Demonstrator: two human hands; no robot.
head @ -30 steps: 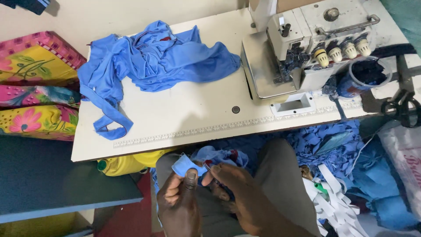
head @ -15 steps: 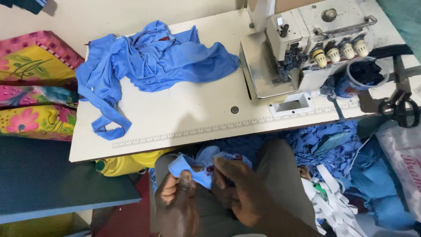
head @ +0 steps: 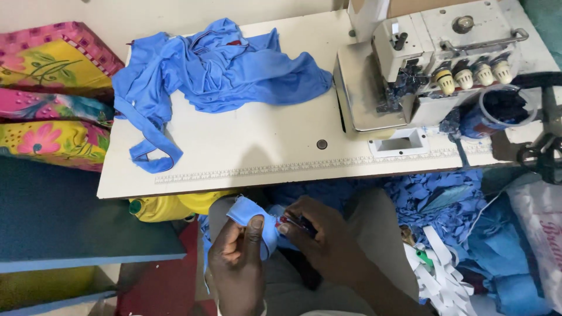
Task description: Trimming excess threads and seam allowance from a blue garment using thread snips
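Below the table edge, over my lap, my left hand (head: 237, 257) pinches a narrow blue fabric strip (head: 249, 213) that loops over its fingers. My right hand (head: 319, 237) is closed on a small dark tool with a red part (head: 291, 222), its tip touching the strip beside my left thumb. A crumpled blue garment (head: 222, 67) lies on the white sewing table (head: 257, 146), with a long band trailing toward the front left corner. The overlock sewing machine (head: 433, 58) stands at the table's right end.
Bright floral cushions (head: 50, 99) are stacked at the left, above a dark blue board (head: 70, 222). Blue fabric scraps (head: 445, 199) and white strips (head: 445, 275) cover the floor at the right. A yellow object (head: 170, 206) sits under the table edge. Black scissors (head: 541, 155) hang at the far right.
My hands have shifted slightly and come closer together on the strip; the right hand's tool now meets the fabric at my left thumb. The garment on the table has not moved.
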